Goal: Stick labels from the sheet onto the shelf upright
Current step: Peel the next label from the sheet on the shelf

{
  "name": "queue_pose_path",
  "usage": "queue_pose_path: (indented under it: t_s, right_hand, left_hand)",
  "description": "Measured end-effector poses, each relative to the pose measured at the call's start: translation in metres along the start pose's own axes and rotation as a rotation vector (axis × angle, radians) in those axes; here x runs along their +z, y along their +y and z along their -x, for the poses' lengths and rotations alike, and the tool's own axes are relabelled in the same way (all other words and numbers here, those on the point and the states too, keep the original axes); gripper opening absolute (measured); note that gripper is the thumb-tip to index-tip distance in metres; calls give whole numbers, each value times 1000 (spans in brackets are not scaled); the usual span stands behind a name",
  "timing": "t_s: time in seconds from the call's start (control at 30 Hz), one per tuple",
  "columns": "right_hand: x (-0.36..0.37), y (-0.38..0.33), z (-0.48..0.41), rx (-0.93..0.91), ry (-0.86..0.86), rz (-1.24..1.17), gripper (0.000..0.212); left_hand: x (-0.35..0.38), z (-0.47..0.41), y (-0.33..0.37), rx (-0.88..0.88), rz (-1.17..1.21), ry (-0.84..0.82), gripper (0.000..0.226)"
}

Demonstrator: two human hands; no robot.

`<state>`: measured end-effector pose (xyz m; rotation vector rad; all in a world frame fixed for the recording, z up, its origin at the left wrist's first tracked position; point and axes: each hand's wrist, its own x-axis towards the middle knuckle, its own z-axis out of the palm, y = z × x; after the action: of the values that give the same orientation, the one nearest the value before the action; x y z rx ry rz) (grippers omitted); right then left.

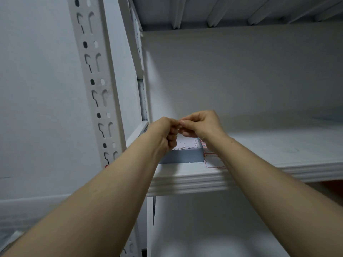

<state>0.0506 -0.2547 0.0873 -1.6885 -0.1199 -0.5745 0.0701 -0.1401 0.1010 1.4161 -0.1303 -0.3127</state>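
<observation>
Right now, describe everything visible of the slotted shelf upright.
The shelf upright is a white post, seemingly metal, leaning across the left of the view. Its face carries repeating pairs of hooked slots and round holes. A small red mark shows low down, where the left forearm crosses it. The shelf meets its right side. The left hand and right hand are clear of it.

White shelf board, ribbed along its front edge. On the board, toward its left end, a flat blue-grey box, set close to that front edge, pale on top and sprinkled with small dark specks. Behind the board, a plain white back wall. Above the board, the ribbed underside of an upper shelf. Below the board, a lower white surface, blurred. Well left of the board, a bare pale side wall with a skirting strip low down.
</observation>
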Motion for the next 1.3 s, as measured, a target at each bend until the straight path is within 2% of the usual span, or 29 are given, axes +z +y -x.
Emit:
queue_pose_path:
  t_s: [0.03, 0.13, 0.23, 0.37, 0.47, 0.53, 0.6, 0.73, 0.83, 0.97, 1.2, 1.3]
  right_hand:
    - [0, 0, -1, 8, 9, -9, 7]
    - [3, 0, -5, 16, 66, 23, 24]
    - [7, 0, -9, 56, 71, 104, 27]
    - [8, -6, -11, 162, 0, 167, 28]
    - [10, -7, -16, 134, -8, 392, 30]
    - [8, -5, -19, 115, 17, 457, 34]
    - [3, -1, -21, 145, 0, 370, 37]
    - [-1, 2, -24, 214, -51, 131, 15]
    - [2, -1, -27, 218, -35, 30, 14]
    - [3, 0, -30, 236, -47, -41, 18]
    - [7, 5, -33, 271, -101, -111, 26]
    - [8, 3, -31, 266, -103, -108, 22]
  left_hand:
    - [1, 0, 0, -9, 18, -11, 28]
    - [4, -1, 0, -33, 56, -37, 31]
    - [5, -4, 1, -8, 32, 15, 27]
    - [8, 0, -4, 117, -101, 101, 19]
    - [13, 0, -6, 207, -206, 162, 7]
    - [14, -5, -6, 270, -263, 210, 11]
    - [11, -10, -5, 308, -345, 243, 18]
    - [4, -18, -5, 308, -412, 258, 18]
    - [3, -21, -5, 296, -411, 249, 21]
    - [-2, -27, -3, 275, -369, 263, 21]
    - [-13, -27, -3, 211, -279, 281, 6]
    - [-16, -27, -1, 201, -279, 279, 7]
